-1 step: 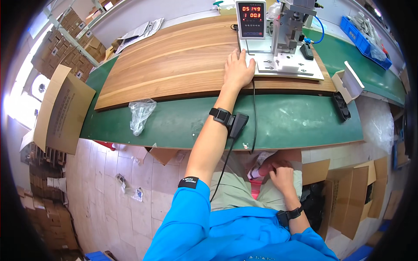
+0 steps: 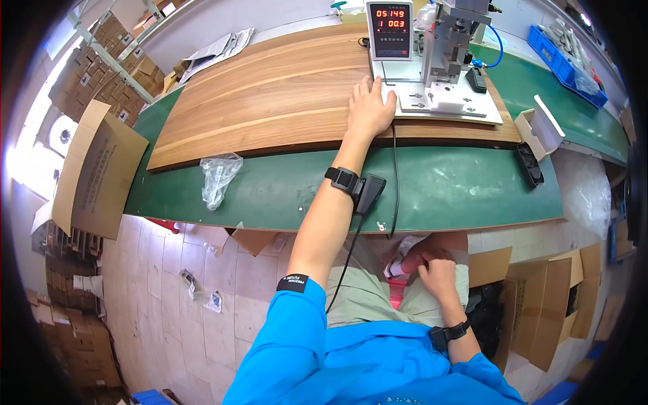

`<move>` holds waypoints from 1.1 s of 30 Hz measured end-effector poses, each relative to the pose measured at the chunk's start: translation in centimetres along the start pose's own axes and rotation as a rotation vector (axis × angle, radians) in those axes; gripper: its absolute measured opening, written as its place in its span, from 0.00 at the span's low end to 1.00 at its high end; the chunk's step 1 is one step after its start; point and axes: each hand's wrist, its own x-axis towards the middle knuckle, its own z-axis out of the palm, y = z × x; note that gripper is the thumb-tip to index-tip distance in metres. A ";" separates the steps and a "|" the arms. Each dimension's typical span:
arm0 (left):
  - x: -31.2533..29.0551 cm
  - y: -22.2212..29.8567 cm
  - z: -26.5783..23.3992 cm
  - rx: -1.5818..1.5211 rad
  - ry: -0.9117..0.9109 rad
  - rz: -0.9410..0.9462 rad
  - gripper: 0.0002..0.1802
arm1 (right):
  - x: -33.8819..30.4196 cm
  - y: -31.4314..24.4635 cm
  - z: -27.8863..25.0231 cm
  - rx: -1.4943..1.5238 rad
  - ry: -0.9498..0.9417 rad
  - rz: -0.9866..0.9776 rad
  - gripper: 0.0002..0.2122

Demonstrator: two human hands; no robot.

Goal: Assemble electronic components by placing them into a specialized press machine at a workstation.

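My left hand (image 2: 371, 109) lies with outstretched fingers at the wooden board's (image 2: 270, 94) near edge. Its fingertips touch or nearly touch the left edge of the white base plate (image 2: 449, 100) of a metal bench press (image 2: 447, 50). A thin black hex key (image 2: 386, 75) is just beyond these fingers. Beside the press stands a white control box (image 2: 389, 32) with a lit red display. Down in my lap, my right hand (image 2: 439, 273) rests against my bent leg with its fingers curled in. Whatever those fingers hold, if anything, is hidden.
A crumpled clear plastic bag (image 2: 219, 181) lies on the green table (image 2: 466, 196). A small open carton (image 2: 540, 129) and a black holder (image 2: 529, 165) sit at the right. A black cable (image 2: 395, 182) hangs over the front edge. Cardboard boxes (image 2: 101, 169) flank the table.
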 end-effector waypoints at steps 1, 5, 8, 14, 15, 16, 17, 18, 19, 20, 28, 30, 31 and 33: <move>0.1 -0.1 0.0 0.009 0.003 -0.005 0.39 | 0.0 0.1 0.0 0.007 -0.003 -0.006 0.09; 0.5 -0.2 0.6 0.034 0.004 0.005 0.39 | -0.9 1.7 0.7 -0.038 -0.076 0.089 0.08; 0.6 0.3 0.4 -0.045 -0.023 0.014 0.39 | -0.8 1.8 1.0 -0.050 -0.043 0.098 0.07; 0.8 -0.3 -0.6 -0.177 -0.033 -0.035 0.38 | -0.3 1.4 1.0 -0.055 -0.016 0.028 0.08; 0.8 -0.3 -0.6 -0.201 -0.044 -0.032 0.39 | -0.3 1.2 0.9 -0.049 -0.007 0.024 0.08; 0.7 -0.2 -0.6 -0.225 -0.055 -0.027 0.39 | -0.3 1.1 0.9 -0.050 -0.010 0.023 0.08; 0.7 -0.2 -0.6 -0.225 -0.053 -0.029 0.39 | -0.3 1.1 1.0 -0.049 0.002 0.024 0.08; 0.7 -0.2 -0.6 -0.215 -0.055 -0.020 0.39 | -0.4 1.1 1.0 -0.048 0.014 0.026 0.09; 0.7 -0.2 -0.5 -0.205 -0.057 -0.011 0.39 | -0.4 1.2 1.0 -0.049 0.014 0.025 0.09; 0.7 -0.2 -0.4 -0.207 -0.055 -0.011 0.39 | -0.4 1.2 1.0 -0.049 0.015 0.027 0.09; 0.7 -0.7 0.6 -0.118 0.096 0.011 0.35 | -0.5 1.1 1.2 -0.050 -0.011 0.049 0.09; 0.8 -0.4 0.7 -0.196 0.112 0.012 0.33 | -0.6 1.1 0.8 -0.050 -0.002 0.042 0.09; 0.9 -0.3 0.7 -0.268 0.128 0.013 0.31 | -0.6 1.2 0.8 -0.058 -0.002 0.046 0.09; 1.2 -0.6 0.6 -0.291 0.149 -0.002 0.29 | -0.4 1.4 1.0 -0.050 -0.001 0.019 0.08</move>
